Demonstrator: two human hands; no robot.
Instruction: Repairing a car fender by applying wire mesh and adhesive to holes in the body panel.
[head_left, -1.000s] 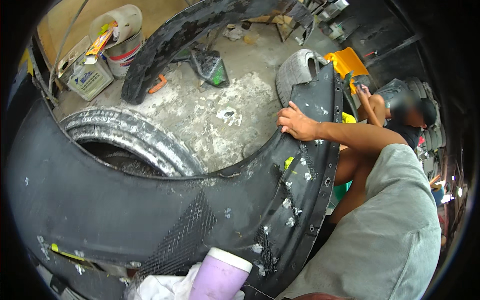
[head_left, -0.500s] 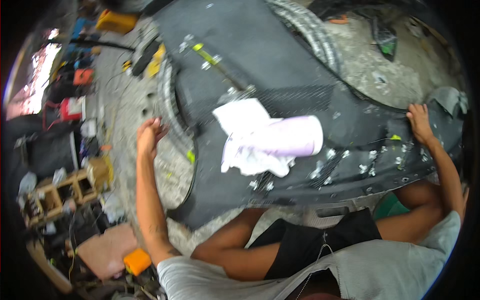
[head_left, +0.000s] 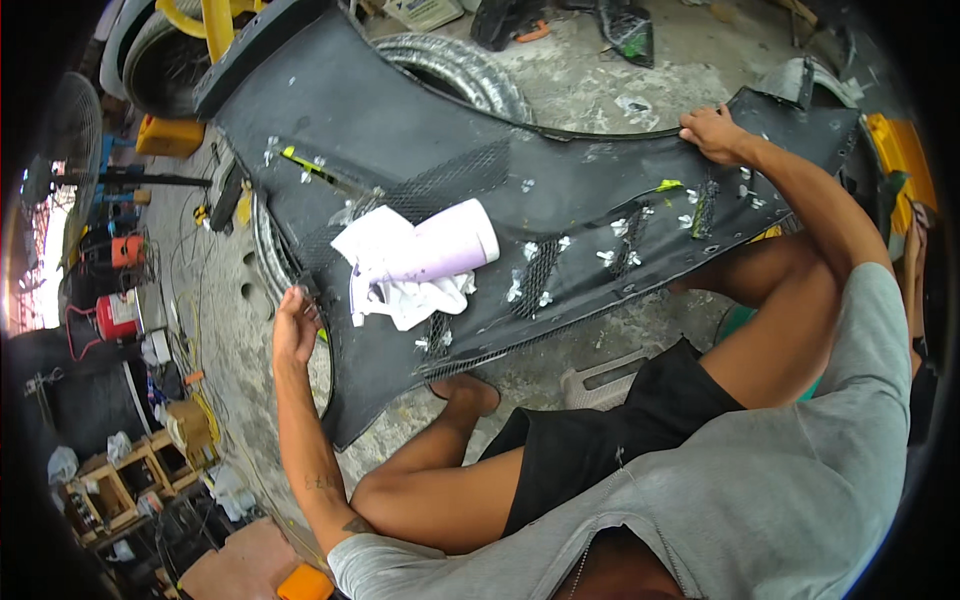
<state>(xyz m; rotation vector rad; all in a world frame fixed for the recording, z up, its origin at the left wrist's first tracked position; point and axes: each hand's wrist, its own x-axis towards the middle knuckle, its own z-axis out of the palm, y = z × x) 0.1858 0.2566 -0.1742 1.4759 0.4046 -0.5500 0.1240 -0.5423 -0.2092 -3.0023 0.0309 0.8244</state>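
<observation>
A large black car body panel (head_left: 430,110) lies across in front of me, with wire mesh patches and small whitish clips along its near side. My left hand (head_left: 296,325) is at its left end, fingers curled against the edge; the fingertips are partly hidden. Over the far edge, toward the right, my right hand (head_left: 712,135) is closed on the panel. Between the hands, a pale purple cylindrical container (head_left: 445,240) lies on its side on a crumpled white cloth (head_left: 405,305), on top of the panel.
Tires (head_left: 480,85) are under and behind the panel. A grey plastic stool (head_left: 610,380) stands near my knees. To the left are a wooden crate (head_left: 125,500), a fan (head_left: 75,150) and a yellow container (head_left: 170,137). Something yellow (head_left: 900,160) stands at right.
The panel now appears farther left and tilted up at its right end. My left hand, apart from it before, has come to its left edge. My right hand keeps its hold.
</observation>
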